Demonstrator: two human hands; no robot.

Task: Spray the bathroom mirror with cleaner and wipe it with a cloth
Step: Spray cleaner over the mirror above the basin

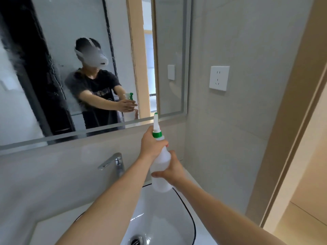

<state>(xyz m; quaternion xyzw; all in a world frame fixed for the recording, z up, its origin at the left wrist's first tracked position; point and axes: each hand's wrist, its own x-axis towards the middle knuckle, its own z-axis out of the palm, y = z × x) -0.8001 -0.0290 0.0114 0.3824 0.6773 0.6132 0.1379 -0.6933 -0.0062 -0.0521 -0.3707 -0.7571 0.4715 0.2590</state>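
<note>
While I hold the spray bottle [161,163] over the sink [159,221], my left hand [153,144] grips its neck and my right hand [172,167] wraps its body (contents too cloudy to tell). The nozzle points at the mirror [70,68], above the tap [113,162].

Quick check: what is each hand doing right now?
Left hand: grips the neck of the spray bottle, just below its green collar.
Right hand: holds the bottle's body lower down.

No text can be read — the print on the reflected dark shirt [101,91] is blurred.
</note>
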